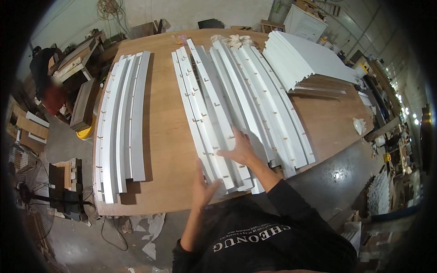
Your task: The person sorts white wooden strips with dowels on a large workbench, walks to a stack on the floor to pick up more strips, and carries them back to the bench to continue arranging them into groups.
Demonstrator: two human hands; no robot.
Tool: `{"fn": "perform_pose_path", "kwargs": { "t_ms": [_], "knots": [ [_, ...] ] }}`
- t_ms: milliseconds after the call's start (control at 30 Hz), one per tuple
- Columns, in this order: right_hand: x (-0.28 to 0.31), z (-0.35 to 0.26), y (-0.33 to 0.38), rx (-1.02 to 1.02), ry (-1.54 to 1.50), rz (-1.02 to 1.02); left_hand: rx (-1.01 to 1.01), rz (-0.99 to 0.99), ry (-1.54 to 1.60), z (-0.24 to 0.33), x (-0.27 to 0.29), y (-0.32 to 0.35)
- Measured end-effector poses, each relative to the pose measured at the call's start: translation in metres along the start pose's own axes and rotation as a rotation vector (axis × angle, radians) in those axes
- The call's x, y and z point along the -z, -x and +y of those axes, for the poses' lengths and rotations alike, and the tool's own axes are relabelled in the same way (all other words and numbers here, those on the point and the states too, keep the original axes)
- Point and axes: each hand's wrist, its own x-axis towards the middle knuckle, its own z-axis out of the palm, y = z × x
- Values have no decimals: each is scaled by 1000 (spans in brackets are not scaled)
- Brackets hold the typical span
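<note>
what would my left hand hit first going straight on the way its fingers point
Probably the leftmost white strip of the larger group; the left hand is right beside its edge, though depth is unclear.

Both forearms forward, thumbs inward, well apart from left fingers and right fingers

Two stacks of white strips lie lengthwise on the wooden table. Both hands are at the right stack — the left hand at its near left corner, the right hand spread over the strips farther in. Small brown pegs dot both stacks, the left stack standing well apart. White panels pile up at the far right; a pale rag lies at the far edge. Leftward — a person and a fan.
</note>
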Motion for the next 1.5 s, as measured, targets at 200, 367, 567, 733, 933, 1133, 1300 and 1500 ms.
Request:
{"fn": "perform_pose_path", "kwargs": {
  "t_ms": [200,367,567,733,933,1133,1300,1500],
  "knots": [
    [11,-7,9,434,313,203,3,46,-188,25,-1,3],
    [0,-13,3,533,351,-96,3,79,-127,13,-4,2],
    [0,-22,3,542,338,-118,9,46,-116,-5,9,3],
    [-1,-24,5,597,372,-72,27,78,-53,6,22,7],
    [3,-24,5,604,347,-74,16,221,229,-24,36,10],
    [5,-25,5,553,368,-99,22,359,291,-31,80,28],
    [5,-27,6,586,348,-95,-134,440,165,-62,82,29],
    [5,-23,6,534,379,-105,-44,496,-31,-65,85,27]
  ]
}}
